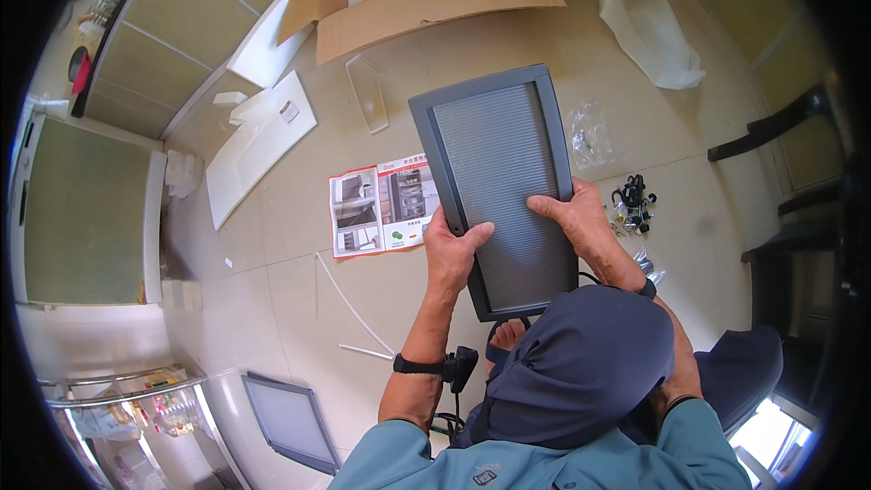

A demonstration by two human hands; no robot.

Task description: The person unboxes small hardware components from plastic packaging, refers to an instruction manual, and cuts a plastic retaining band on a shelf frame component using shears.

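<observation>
A dark grey framed cabinet door panel [494, 159] with a ribbed, see-through inset is held up over the floor, its lower end close to my knee. My left hand [451, 249] grips the panel's left edge, thumb lying on the ribbed face. Opposite it, my right hand [581, 220] holds the right edge, with its thumb also on the face. The other fingers of both hands are mostly hidden behind the frame. Partly covered by the panel, a printed instruction sheet [354, 209] with pictures lies on the floor.
Black casters and small hardware [633, 204] lie to the right, near a clear plastic bag [590, 136]. An opened cardboard box [435, 18] stands at the far side. White boards [259, 150] lie left, a second framed panel [288, 422] lower left. A dark chair [771, 132] stands right.
</observation>
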